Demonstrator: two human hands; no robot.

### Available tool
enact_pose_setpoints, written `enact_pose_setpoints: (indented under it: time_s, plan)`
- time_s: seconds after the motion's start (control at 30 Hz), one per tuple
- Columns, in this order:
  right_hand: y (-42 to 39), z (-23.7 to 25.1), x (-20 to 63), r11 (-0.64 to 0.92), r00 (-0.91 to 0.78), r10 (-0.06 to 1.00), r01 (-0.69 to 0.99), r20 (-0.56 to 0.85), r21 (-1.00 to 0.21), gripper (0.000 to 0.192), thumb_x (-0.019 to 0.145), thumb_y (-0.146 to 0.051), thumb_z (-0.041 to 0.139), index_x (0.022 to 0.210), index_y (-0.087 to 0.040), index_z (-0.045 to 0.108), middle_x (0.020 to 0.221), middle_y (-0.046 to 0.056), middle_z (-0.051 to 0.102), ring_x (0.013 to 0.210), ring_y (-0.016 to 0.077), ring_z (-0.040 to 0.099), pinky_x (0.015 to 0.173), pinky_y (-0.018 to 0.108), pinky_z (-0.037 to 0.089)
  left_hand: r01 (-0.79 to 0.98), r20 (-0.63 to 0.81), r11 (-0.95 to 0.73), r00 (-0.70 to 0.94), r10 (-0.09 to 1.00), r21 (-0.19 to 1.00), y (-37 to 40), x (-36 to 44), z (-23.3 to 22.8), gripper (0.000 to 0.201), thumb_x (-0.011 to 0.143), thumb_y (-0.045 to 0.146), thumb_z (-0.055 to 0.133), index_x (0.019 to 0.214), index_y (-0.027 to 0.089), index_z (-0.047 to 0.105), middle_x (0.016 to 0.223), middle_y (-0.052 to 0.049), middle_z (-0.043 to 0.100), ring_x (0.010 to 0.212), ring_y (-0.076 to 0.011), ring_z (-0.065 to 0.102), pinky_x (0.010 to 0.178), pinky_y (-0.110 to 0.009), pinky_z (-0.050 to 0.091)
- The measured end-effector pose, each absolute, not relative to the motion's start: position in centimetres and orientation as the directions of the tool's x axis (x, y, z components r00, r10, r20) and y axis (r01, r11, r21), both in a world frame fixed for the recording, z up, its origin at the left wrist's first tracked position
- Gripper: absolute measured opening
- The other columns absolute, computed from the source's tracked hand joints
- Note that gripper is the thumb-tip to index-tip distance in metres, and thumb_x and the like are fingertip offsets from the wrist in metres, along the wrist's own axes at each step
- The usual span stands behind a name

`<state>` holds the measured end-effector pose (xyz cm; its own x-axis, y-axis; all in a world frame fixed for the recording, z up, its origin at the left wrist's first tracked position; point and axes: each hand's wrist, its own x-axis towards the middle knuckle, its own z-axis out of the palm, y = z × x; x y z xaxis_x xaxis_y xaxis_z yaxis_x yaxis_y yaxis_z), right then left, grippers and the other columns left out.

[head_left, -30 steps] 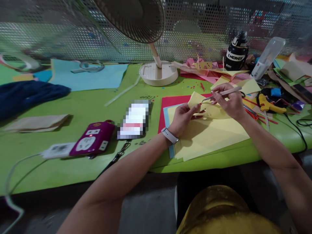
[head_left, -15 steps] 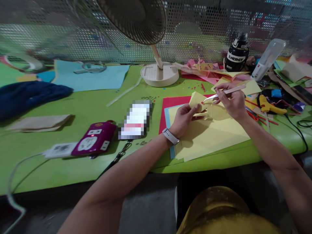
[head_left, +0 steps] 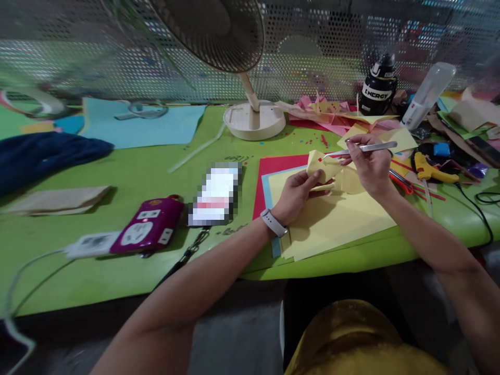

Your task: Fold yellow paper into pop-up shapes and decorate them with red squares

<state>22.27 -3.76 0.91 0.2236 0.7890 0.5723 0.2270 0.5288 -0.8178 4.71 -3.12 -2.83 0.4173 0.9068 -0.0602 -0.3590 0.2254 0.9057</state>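
Note:
My left hand (head_left: pixel 299 195) is closed on a folded piece of yellow paper (head_left: pixel 315 160), thumb on top and fingers beneath. Between the fingers of my right hand (head_left: pixel 369 161) is a pair of tweezers (head_left: pixel 377 147), its tips pointing left. A tiny red piece (head_left: pixel 320 159) shows at the tips, against the yellow paper; whether the tweezers still grip it I cannot tell. Both hands are above a stack of yellow sheets (head_left: pixel 332 229), with blue and red sheets (head_left: pixel 269 166) underneath.
A hot glue gun (head_left: pixel 432 169) and a black bottle (head_left: pixel 378 91) stand on the right among paper scraps (head_left: pixel 324 107). The fan base (head_left: pixel 269 122) is behind. To the left lie a phone (head_left: pixel 219 190), a purple power bank-like box (head_left: pixel 156 221) with a cable, and blue cloth (head_left: pixel 47 153).
The tweezer tips have shifted slightly left and up along the yellow paper, and the tweezers lie flatter. The yellow paper is turned a little in my left hand.

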Motion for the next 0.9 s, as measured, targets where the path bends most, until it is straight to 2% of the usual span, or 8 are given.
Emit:
enact_pose_setpoints:
  time_s: [0.2, 0.6, 0.9]
  plan:
    - [-3.77, 1.00, 22.42, 0.496, 0.204, 0.802, 0.295, 0.561, -0.817, 0.041, 0.085, -0.065, 0.064, 0.095, -0.026, 0.061, 0.081, -0.001, 0.069, 0.063, 0.0138, 0.071, 0.057, 0.025, 0.056, -0.326, -0.066, 0.217, 0.417, 0.906, 0.920, -3.19, 4.65, -2.67, 0.048, 0.064, 0.053, 0.089, 0.090, 0.017, 0.071, 0.101, -0.009, 0.077, 0.102, -0.0286, 0.074, 0.080, -0.037, 0.064]
    - [-3.98, 0.97, 22.37, 0.529, 0.162, 0.784, 0.330, 0.599, -0.782, 0.038, 0.089, -0.062, 0.062, 0.095, -0.025, 0.060, 0.083, -0.001, 0.069, 0.065, 0.0130, 0.072, 0.061, 0.024, 0.057, -0.338, -0.057, 0.218, 0.427, 0.902, 0.916, -3.39, 4.70, -2.51, 0.045, 0.066, 0.051, 0.089, 0.090, 0.016, 0.072, 0.095, -0.007, 0.077, 0.096, -0.0254, 0.076, 0.078, -0.034, 0.064]
    - [-4.16, 1.07, 22.37, 0.543, 0.123, 0.764, 0.409, 0.633, -0.734, 0.035, 0.092, -0.058, 0.059, 0.097, -0.023, 0.061, 0.083, -0.001, 0.069, 0.066, 0.0122, 0.071, 0.059, 0.023, 0.055, -0.320, -0.071, 0.221, 0.421, 0.904, 0.921, -3.13, 4.65, -2.89, 0.048, 0.067, 0.052, 0.088, 0.093, 0.016, 0.071, 0.098, -0.009, 0.078, 0.097, -0.0269, 0.075, 0.080, -0.036, 0.064]
